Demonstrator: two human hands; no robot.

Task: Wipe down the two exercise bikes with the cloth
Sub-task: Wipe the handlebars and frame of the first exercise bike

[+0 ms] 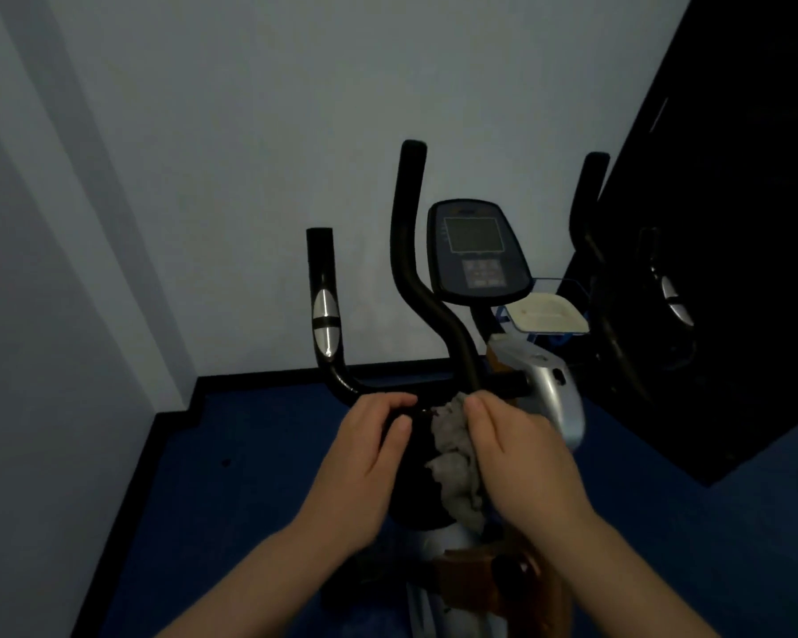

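An exercise bike (pixel 547 384) with a silver body stands in front of me, its black handlebars (pixel 408 250) rising toward a dark console (pixel 477 250). My right hand (pixel 521 458) grips a crumpled grey cloth (pixel 457 458) and holds it against the base of the middle handlebar. My left hand (pixel 369 462) has its fingers curled round a black part of the bike just left of the cloth. A second set of black handles (pixel 595 269) stands at the right, half lost in darkness.
A pale wall fills the back and left. The floor (pixel 249 476) is dark blue with a black skirting edge. A white tray on a blue wire rack (pixel 549 313) sits behind the console. A large black surface (pixel 733 177) closes off the right side.
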